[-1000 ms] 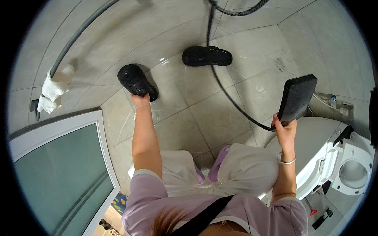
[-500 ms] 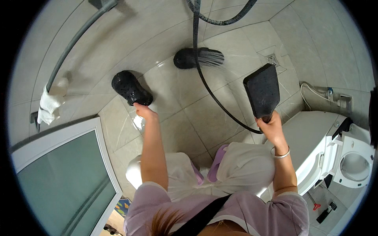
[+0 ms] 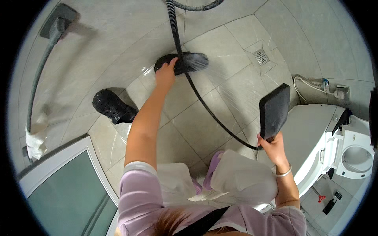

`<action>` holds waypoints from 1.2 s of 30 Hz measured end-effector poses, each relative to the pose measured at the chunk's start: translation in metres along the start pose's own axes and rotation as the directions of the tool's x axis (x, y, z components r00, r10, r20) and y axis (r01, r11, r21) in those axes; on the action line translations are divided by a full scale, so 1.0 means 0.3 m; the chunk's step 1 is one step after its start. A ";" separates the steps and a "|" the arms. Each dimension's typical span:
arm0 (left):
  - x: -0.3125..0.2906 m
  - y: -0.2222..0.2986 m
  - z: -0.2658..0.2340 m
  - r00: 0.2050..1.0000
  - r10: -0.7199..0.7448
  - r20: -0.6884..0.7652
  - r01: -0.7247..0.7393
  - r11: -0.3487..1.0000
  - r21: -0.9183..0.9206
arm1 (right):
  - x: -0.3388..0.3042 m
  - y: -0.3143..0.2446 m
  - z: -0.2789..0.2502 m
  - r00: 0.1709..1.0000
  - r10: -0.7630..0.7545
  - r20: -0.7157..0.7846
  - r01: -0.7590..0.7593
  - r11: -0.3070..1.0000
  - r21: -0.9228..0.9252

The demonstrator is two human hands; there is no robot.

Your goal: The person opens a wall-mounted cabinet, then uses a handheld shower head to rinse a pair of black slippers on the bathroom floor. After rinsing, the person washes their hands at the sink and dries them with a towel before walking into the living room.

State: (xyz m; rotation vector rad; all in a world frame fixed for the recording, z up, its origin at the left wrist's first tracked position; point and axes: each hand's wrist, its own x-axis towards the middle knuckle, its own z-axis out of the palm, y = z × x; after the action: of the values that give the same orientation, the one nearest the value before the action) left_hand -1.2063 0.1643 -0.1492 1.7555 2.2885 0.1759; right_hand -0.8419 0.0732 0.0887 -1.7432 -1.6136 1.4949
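Observation:
My left hand reaches forward to a wet black clog by the far wall. Its fingers curl over that clog's left end, and some fingertips are hidden. In my right hand is the handle of a broad black shower head, held upright at the right. Fine jets of water cross from it onto the right part of the clog. A second black clog, dotted with holes, leans against the wall at the left, away from both hands.
From the shower head a black hose loops up past the far clog. A floor drain lies at the far right. White toilet stands at right, a glass-panelled door at left. A grey bar carries a white cloth.
My left hand has left the nearer left clog and moved forward and right onto the far one. The shower head has turned slightly and still sprays. The view has shifted a little.

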 end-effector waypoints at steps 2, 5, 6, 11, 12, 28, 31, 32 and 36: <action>0.049 0.028 0.059 0.998 0.036 0.047 -0.040 0.996 0.082 | -0.019 0.002 -0.004 1.000 -0.002 0.014 0.002 1.000 0.005; 0.084 0.046 0.157 0.995 0.038 0.097 -0.051 0.989 0.138 | -0.040 0.032 -0.017 0.999 0.029 0.019 -0.030 0.998 0.047; 0.101 0.024 0.175 0.990 -0.024 0.143 0.006 0.992 0.126 | -0.043 0.037 -0.016 0.998 0.057 0.008 -0.057 0.995 0.085; 0.056 0.047 0.116 0.969 0.076 0.233 -0.101 0.990 0.097 | -0.052 0.064 -0.053 0.994 0.113 0.011 -0.113 0.988 0.107; 0.030 0.026 0.117 0.969 0.082 0.233 -0.106 0.990 0.091 | -0.050 0.057 -0.057 0.994 0.108 0.022 -0.110 0.990 0.092; -0.093 -0.058 0.310 0.570 -0.424 0.704 0.379 -0.624 -0.683 | 0.033 -0.009 0.003 0.989 -0.019 0.149 0.006 0.996 0.090; -0.074 -0.046 0.323 0.516 -0.508 0.690 0.177 -0.725 -0.666 | 0.042 -0.029 0.015 0.987 -0.013 0.158 -0.001 0.996 0.090; -0.080 -0.027 0.320 0.506 -0.552 0.663 0.148 -0.702 -0.697 | 0.045 -0.023 0.014 0.988 -0.019 0.155 0.008 0.997 0.071; -0.165 -0.074 0.286 0.606 -0.386 0.695 0.190 -0.778 -0.598 | 0.052 -0.015 0.011 0.986 -0.053 0.155 0.047 0.998 0.045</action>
State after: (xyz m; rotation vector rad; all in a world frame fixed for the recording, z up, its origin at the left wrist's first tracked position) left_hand -1.1919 0.1057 -0.2310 -0.6140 1.1478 1.5680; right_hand -0.8500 0.0869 0.0840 -1.5863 -1.6756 1.6656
